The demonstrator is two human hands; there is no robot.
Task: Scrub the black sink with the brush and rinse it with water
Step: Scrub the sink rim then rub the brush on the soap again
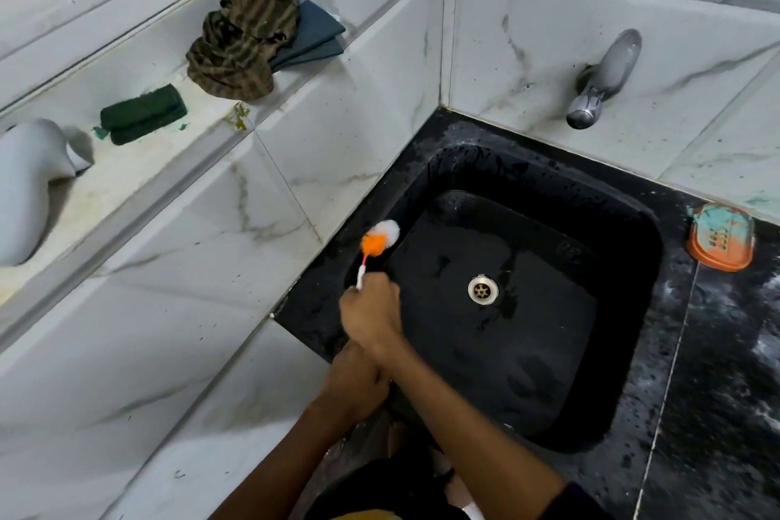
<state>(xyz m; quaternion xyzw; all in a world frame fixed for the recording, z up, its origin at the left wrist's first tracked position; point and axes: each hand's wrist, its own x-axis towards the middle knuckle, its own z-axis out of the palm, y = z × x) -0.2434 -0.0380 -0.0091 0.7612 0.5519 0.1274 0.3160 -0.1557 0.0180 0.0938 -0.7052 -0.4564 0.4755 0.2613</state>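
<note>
The black sink (527, 350) fills the lower right of the frame, set into a dark, wet tabletop (717, 350), with a metal drain (483, 288) near its middle and water beading on its walls. The right hand (371, 315), just left of centre, has its fingers curled round the thin white handle of the brush (377, 243). The brush's orange and white bristle head lies against the sink's left rim. The left hand (354, 380) sits just below the right wrist, touching it at the sink's near left edge; whether its fingers hold anything I cannot tell. A tap (603, 80) juts from the marble wall at upper right. An orange soap dish (721, 236) rests on the tabletop at right. On the ledge (139, 165) at upper left lie a striped cloth (242, 34) and a green scouring pad (143, 114).
</note>
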